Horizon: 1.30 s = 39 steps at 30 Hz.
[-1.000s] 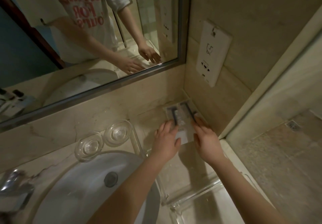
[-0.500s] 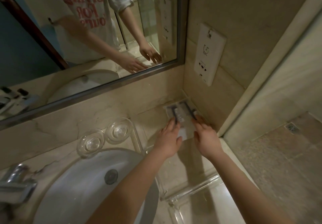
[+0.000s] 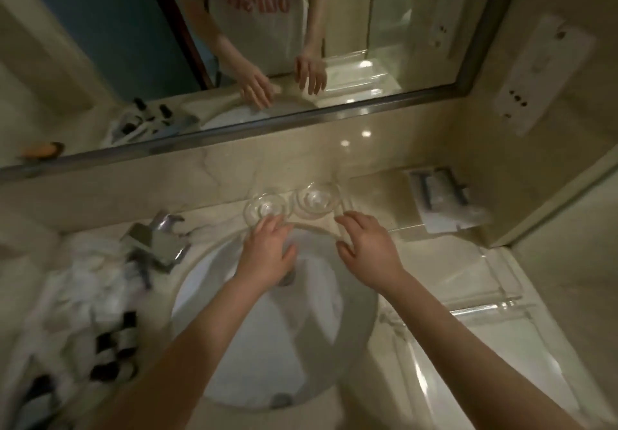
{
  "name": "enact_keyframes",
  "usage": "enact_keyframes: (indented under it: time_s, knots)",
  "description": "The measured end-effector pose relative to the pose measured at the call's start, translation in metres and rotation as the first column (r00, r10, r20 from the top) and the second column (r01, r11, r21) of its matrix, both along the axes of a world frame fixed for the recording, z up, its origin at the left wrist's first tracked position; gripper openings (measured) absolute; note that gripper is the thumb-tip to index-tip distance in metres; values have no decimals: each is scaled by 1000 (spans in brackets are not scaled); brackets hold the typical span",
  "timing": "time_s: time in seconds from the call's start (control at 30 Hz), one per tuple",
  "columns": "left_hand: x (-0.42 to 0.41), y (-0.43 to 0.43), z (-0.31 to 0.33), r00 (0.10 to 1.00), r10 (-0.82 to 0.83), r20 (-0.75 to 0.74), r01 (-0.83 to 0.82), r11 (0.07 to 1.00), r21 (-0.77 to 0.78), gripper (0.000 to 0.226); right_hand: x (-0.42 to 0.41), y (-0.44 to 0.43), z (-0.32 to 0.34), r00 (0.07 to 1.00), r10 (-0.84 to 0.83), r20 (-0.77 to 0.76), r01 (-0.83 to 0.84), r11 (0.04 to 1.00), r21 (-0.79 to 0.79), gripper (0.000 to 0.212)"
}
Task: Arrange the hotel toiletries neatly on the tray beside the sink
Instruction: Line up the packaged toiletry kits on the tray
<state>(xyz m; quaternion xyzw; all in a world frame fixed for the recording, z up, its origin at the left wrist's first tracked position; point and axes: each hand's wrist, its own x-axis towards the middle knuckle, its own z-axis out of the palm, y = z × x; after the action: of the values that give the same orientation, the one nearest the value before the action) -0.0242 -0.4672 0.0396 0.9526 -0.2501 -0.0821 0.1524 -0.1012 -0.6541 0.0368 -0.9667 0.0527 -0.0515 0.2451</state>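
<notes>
Flat white packets with dark stripes (image 3: 441, 198) lie in the far right corner of the counter, at the back end of a clear acrylic tray (image 3: 485, 309) beside the sink (image 3: 267, 346). My left hand (image 3: 264, 252) hovers over the basin with relaxed fingers reaching the rim of an upturned glass (image 3: 266, 208). My right hand (image 3: 368, 249) is open beside it, its fingertips near the second glass (image 3: 314, 200). Neither hand holds anything. A blurred heap of small bottles with black caps and white wrappers (image 3: 110, 329) lies left of the sink.
A chrome faucet (image 3: 157, 239) stands at the basin's back left. The mirror (image 3: 234, 44) runs along the back wall and a white socket plate (image 3: 541, 75) sits on the right wall. A glass partition closes off the right side.
Both hands let go of the packets in the corner and moved left over the sink, toward the two glasses. The view swung left, and the heap of toiletries came into sight.
</notes>
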Motion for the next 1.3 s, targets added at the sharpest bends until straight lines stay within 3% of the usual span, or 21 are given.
enact_keyframes:
  time_s: [0.1, 0.23, 0.43, 0.57, 0.67, 0.8, 0.9, 1.07, 1.17, 1.3]
  knots:
    - [-8, 67, 3, 992, 115, -60, -115, 993, -6, 66, 7, 63, 4, 992, 114, -55, -112, 993, 32, 43]
    - [-20, 157, -7, 960, 243, -139, -242, 970, 27, 42, 19, 148, 3, 946, 235, -221, -200, 965, 172, 40]
    - [-25, 276, -31, 880, 423, -215, -415, 906, 81, 40, 42, 257, -17, 760, 470, -449, -437, 881, 184, 38]
    - [-12, 340, -39, 798, 554, -236, -550, 830, 88, 40, 65, 317, -32, 693, 499, -520, -499, 853, 153, 46]
    - [6, 376, -42, 742, 605, -289, -596, 792, 132, 45, 89, 352, -39, 734, 456, -503, -484, 871, 84, 45]
    - [35, 398, -50, 708, 609, -359, -604, 785, 141, 50, 131, 380, -67, 815, 316, -487, -291, 948, 128, 46]
    - [54, 396, -56, 716, 576, -394, -598, 798, 79, 50, 144, 398, -72, 831, 190, -523, -136, 981, 141, 59]
    - [74, 387, -63, 721, 539, -435, -607, 794, -23, 46, 152, 419, -87, 833, -25, -553, 135, 978, 159, 52]
    - [82, 388, -62, 749, 526, -403, -593, 804, -52, 47, 153, 420, -93, 864, -15, -503, 114, 979, 168, 23]
    - [88, 393, -45, 829, 510, -230, -551, 813, -187, 58, 154, 412, -75, 951, 72, -302, 13, 963, 269, 15]
